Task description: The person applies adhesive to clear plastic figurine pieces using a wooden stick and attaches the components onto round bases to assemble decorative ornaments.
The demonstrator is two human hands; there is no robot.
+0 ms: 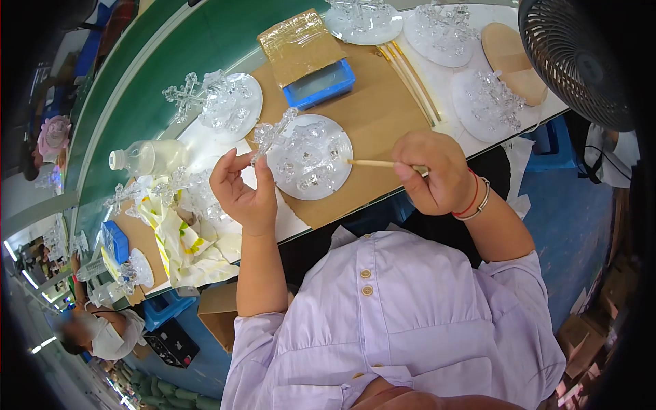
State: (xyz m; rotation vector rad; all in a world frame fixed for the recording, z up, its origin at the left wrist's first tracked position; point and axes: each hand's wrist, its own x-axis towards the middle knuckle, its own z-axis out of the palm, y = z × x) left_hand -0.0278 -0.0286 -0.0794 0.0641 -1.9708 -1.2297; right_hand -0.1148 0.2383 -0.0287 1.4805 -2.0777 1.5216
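In the head view, a white round disc [324, 183] with clear plastic pieces lies on brown cardboard [369, 123]. My left hand [247, 195] is at its left edge, thumb and index finger close to a clear cross-shaped piece [275, 131]; whether they pinch it is hard to tell. My right hand [437, 171], with a red cord and a bangle at the wrist, grips a thin wooden brush [376, 163], its tip at the disc's right edge. Behind the disc stands a blue box [320, 85] partly covered by a taped cardboard flap [301, 46].
More discs with clear pieces lie left [239, 106] and right [471, 109]. Several brushes [410, 82] lie on the cardboard. A bottle [154, 158] and a patterned cloth [174, 236] are left, a black fan [581, 61] far right. A co-worker [109, 331] sits lower left.
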